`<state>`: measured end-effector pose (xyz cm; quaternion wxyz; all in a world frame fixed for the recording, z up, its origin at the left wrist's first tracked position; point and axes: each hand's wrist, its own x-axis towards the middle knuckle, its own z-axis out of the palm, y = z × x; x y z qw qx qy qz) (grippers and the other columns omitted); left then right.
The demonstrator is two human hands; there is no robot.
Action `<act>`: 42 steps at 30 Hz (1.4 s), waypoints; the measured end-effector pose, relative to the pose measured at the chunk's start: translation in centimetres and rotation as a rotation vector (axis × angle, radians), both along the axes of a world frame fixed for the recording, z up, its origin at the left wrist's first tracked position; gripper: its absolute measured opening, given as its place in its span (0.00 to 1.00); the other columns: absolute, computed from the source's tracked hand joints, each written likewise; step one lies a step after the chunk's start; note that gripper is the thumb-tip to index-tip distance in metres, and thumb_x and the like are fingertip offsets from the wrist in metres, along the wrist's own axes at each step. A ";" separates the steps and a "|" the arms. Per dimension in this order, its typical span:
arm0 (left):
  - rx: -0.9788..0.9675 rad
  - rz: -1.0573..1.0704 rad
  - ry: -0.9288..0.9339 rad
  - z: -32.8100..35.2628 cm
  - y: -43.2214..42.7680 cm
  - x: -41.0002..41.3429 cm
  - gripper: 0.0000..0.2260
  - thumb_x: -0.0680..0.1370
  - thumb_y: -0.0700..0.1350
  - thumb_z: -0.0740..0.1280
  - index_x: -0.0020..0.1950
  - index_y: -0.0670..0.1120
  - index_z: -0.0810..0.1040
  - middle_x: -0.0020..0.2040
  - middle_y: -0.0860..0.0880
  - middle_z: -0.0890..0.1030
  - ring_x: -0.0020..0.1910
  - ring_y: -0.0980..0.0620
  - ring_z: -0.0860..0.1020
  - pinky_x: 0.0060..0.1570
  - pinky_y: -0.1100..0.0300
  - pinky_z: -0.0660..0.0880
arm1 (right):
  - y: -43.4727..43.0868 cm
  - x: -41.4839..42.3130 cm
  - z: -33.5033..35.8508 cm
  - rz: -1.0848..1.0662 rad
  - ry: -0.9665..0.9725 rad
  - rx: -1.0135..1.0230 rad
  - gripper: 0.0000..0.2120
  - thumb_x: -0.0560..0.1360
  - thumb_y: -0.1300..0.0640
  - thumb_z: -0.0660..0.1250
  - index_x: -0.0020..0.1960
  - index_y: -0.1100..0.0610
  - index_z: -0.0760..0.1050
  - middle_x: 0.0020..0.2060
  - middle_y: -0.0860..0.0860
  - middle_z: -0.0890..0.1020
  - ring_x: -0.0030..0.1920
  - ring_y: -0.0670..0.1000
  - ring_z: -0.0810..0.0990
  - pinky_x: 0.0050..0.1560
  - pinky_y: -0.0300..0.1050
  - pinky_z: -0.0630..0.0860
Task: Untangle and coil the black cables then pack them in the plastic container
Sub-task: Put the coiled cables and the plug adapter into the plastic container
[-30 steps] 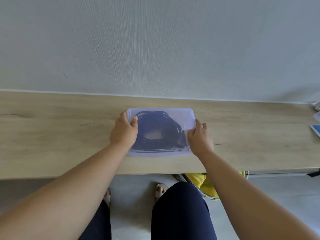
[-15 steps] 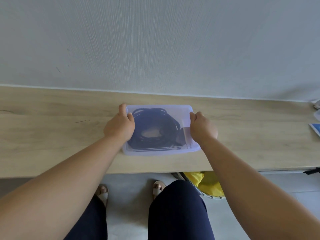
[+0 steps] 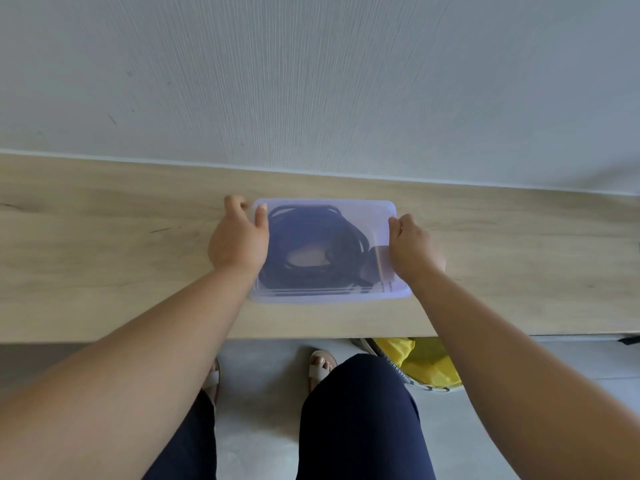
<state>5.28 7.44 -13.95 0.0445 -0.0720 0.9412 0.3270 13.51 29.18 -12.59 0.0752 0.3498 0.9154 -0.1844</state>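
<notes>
Setting: a person stands at a pale wooden desk [image 3: 104,254] set against a grey wall [image 3: 311,81], seen from above with both bare forearms reaching forward.
Container: a clear, bluish plastic container [image 3: 329,296] sits flat on the desk, midway between the wall and the near edge.
Lid: a translucent lid [image 3: 375,220] covers it.
Cables: black cables [image 3: 332,230] lie coiled inside, seen dimly through the lid, with a dark lump near the right end.
Left hand: the left hand [image 3: 239,244] holds the left short end, thumb on the lid and fingers curled round the far corner.
Right hand: the right hand [image 3: 414,251] holds the right short end, fingers curled at the rim; the fingertips are hidden.
Key relation: the container's long axis runs left to right, parallel to the wall, and it lies directly between the two hands, equally near both.
Progress: packing looks finished; probably only seating the lid or shifting the box remains.
Below: a yellow bag [image 3: 422,358] on the floor.
</notes>
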 end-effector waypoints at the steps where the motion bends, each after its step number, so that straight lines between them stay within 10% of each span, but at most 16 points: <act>1: -0.075 -0.030 0.082 0.2 0.1 0.2 0.14 0.81 0.50 0.58 0.63 0.44 0.70 0.59 0.42 0.74 0.55 0.39 0.74 0.44 0.50 0.68 | -0.3 0.0 0.1 0.028 -0.017 0.029 0.18 0.82 0.50 0.44 0.66 0.55 0.64 0.50 0.58 0.79 0.41 0.59 0.72 0.38 0.47 0.67; 7: -0.274 -0.367 0.306 -0.2 -0.1 0.1 0.14 0.79 0.41 0.58 0.63 0.42 0.75 0.64 0.45 0.76 0.56 0.39 0.74 0.47 0.47 0.71 | -0.5 -0.1 0.5 0.239 -0.005 0.108 0.24 0.83 0.52 0.44 0.77 0.44 0.45 0.76 0.38 0.51 0.67 0.55 0.68 0.45 0.46 0.67; 14: -0.497 -0.547 -0.006 0.3 -0.3 0.6 0.28 0.82 0.57 0.46 0.78 0.45 0.43 0.79 0.51 0.42 0.76 0.47 0.52 0.69 0.47 0.59 | -0.4 -0.5 0.8 0.277 -0.087 0.086 0.24 0.83 0.49 0.42 0.77 0.46 0.42 0.76 0.39 0.47 0.68 0.56 0.68 0.50 0.48 0.68; 20: -0.493 -0.595 0.040 1.9 -0.6 3.1 0.30 0.81 0.59 0.43 0.77 0.46 0.37 0.77 0.48 0.34 0.76 0.47 0.37 0.74 0.46 0.41 | -1.1 1.3 1.8 0.364 -0.050 0.093 0.32 0.81 0.41 0.42 0.76 0.54 0.33 0.75 0.47 0.32 0.76 0.50 0.35 0.76 0.52 0.41; 25: -0.515 -0.722 0.098 0.2 -1.1 6.6 0.33 0.76 0.63 0.34 0.77 0.48 0.37 0.74 0.49 0.31 0.75 0.48 0.34 0.73 0.47 0.38 | -4.0 5.1 0.9 0.444 -0.076 0.166 0.31 0.79 0.39 0.39 0.76 0.50 0.34 0.75 0.47 0.32 0.74 0.53 0.31 0.74 0.55 0.36; 31: -0.372 -0.678 0.265 -1.7 -1.1 6.6 0.27 0.77 0.56 0.54 0.68 0.41 0.73 0.70 0.37 0.70 0.69 0.35 0.68 0.60 0.37 0.70 | -4.3 5.2 -0.1 0.434 -0.112 0.170 0.29 0.80 0.39 0.42 0.77 0.46 0.40 0.77 0.48 0.37 0.75 0.53 0.33 0.75 0.55 0.42; 38: -0.339 -0.668 0.097 -0.2 -1.7 6.6 0.32 0.79 0.61 0.51 0.78 0.46 0.48 0.79 0.44 0.45 0.77 0.42 0.43 0.74 0.48 0.47 | -3.9 5.2 1.0 0.403 -0.070 -0.054 0.30 0.80 0.40 0.47 0.77 0.46 0.39 0.76 0.46 0.36 0.75 0.51 0.33 0.75 0.55 0.42; 42: 0.013 -0.191 -0.020 1.0 -2.4 7.0 0.32 0.79 0.52 0.62 0.78 0.45 0.52 0.76 0.41 0.57 0.74 0.41 0.56 0.72 0.51 0.56 | -2.6 5.3 1.8 -0.206 0.338 -0.400 0.28 0.80 0.47 0.56 0.77 0.50 0.51 0.76 0.51 0.53 0.74 0.58 0.57 0.72 0.59 0.58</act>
